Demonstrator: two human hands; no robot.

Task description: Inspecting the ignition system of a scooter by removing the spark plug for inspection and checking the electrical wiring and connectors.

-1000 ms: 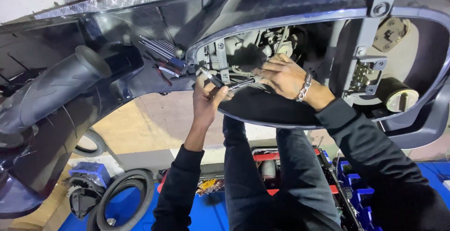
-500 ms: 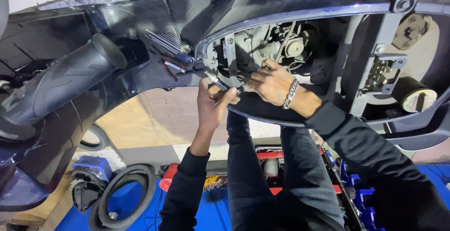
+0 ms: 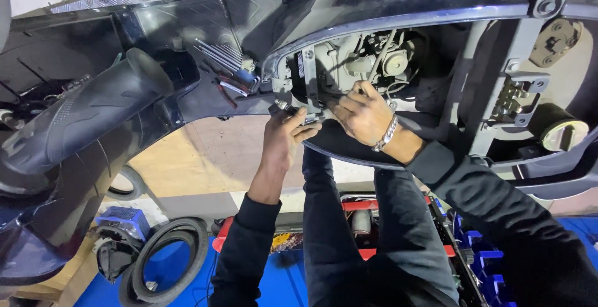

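The left hand (image 3: 283,140) clamps a small metal tool (image 3: 281,105) at the engine (image 3: 361,64) opening; at three o'clock, the right hand (image 3: 364,117) presses curled fingers there, grip unclear.

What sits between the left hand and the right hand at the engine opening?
In the head view, a narrow upright metal bracket at the opening's edge stands between the left hand and the right hand. The hands themselves do not touch.

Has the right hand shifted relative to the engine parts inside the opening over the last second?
Yes. The right hand has slid left and deeper into the opening, judged against the round engine part: earlier it lay right of it, now it sits just below it.
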